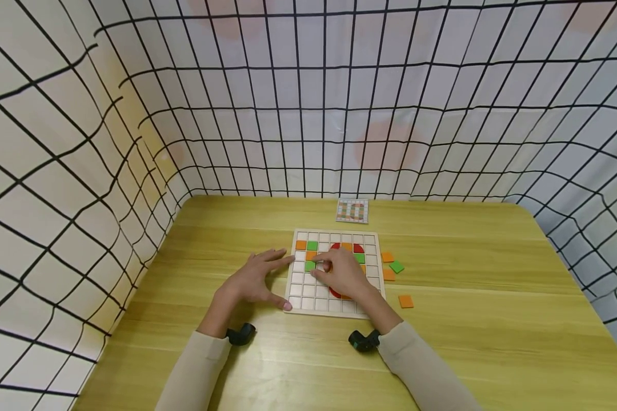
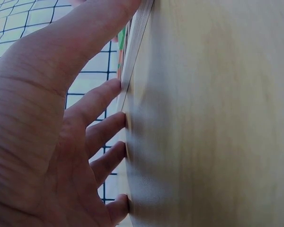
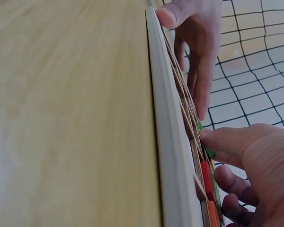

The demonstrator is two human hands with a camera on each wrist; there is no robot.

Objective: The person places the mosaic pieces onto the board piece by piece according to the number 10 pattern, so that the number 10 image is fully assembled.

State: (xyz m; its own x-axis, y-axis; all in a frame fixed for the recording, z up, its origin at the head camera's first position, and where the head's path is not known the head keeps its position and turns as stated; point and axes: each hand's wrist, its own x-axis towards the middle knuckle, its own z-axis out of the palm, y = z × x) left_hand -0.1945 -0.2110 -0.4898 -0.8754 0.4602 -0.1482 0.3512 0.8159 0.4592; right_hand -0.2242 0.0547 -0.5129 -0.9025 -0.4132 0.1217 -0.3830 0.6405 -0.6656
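A pale square board [image 1: 321, 305] with a raised grid lies on the table, holding square tiles in orange and green and red pieces with rounded corners. My right hand [image 1: 345, 274] reaches over its middle, thumb and index finger pinching at a green tile [image 1: 309, 266] in the left part of the grid. Green also shows by those fingertips in the right wrist view. My left hand [image 1: 254, 279] spreads along the board's left side, its thumb at the near left corner and its index fingertip at the left edge. My right hand covers part of the red pieces [image 1: 358, 249].
Right of the board lie loose tiles: a green tile [image 1: 397, 266] and several orange ones, one orange tile [image 1: 405, 301] nearer me. Behind the board is a small patterned card [image 1: 352, 211]. A black wire grid [image 1: 308, 108] with white sheeting surrounds the wooden table [image 1: 473, 319].
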